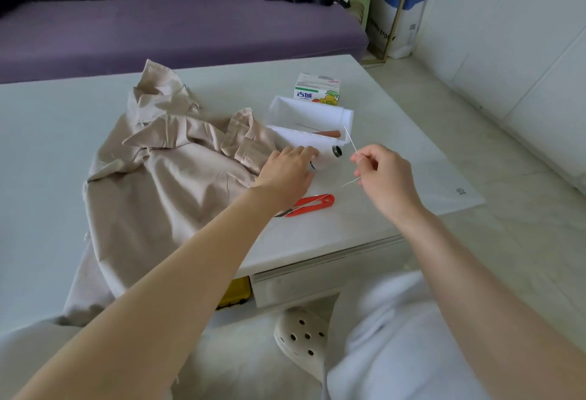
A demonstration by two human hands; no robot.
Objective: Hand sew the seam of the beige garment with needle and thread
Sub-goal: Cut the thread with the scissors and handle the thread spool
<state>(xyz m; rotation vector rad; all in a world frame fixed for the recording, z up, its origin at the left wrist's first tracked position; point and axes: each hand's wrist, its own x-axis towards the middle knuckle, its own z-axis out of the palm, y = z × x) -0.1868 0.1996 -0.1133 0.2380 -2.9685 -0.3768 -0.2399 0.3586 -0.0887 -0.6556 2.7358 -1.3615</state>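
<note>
Open white plastic box (pixel 309 107) holding brown-handled tool (pixel 327 134), left hand (pixel 285 172) gripping half-hidden white thread spool (pixel 328 158), right hand (pixel 385 176) pinching thin pale needle (pixel 350 140), crumpled beige fabric garment (pixel 165 174) left.

One garment (pixel 165 177), one spool (pixel 326 158), one needle (pixel 350 139), one snips (pixel 312 204), one box (pixel 304 103), one carton (pixel 317 88), two hands: left hand (pixel 285 171), right hand (pixel 385 177)

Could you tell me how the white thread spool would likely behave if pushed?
Lying on its side, the white thread spool would probably roll easily. It seems small beside the left hand touching it, so likely light.
</note>
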